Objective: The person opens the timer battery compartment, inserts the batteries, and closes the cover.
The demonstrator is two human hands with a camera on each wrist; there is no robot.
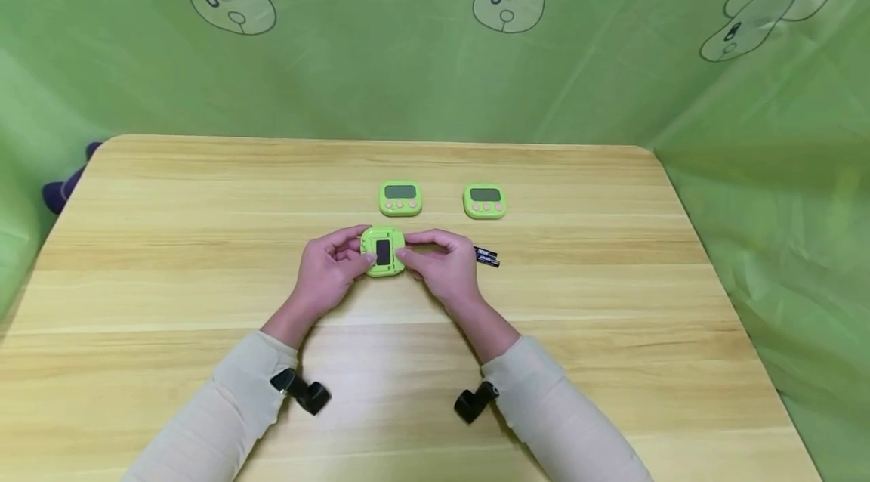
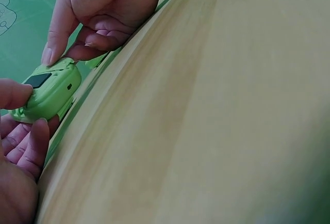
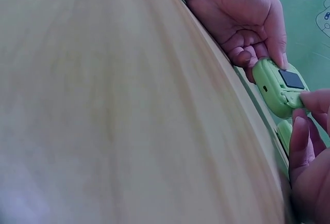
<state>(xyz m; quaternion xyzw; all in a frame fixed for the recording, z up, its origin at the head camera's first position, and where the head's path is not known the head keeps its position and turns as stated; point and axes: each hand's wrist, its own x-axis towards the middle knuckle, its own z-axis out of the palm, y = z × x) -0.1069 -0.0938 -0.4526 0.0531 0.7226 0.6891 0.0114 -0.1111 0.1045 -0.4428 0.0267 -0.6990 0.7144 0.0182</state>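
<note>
Green digital timer (image 1: 384,264), pinched from both sides now, left hand (image 1: 325,270) and right hand (image 1: 450,270), black batteries (image 1: 487,261) just beside the right!

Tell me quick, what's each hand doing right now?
Left hand: holding one side of a green gadget.
Right hand: holding the other side of that same green gadget.

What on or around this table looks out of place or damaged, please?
No damage or spill is visible. A purple object, partly hidden, pokes out past the left edge of the table, apart from the work. The batteries lie loose, outside the held green device.
</note>
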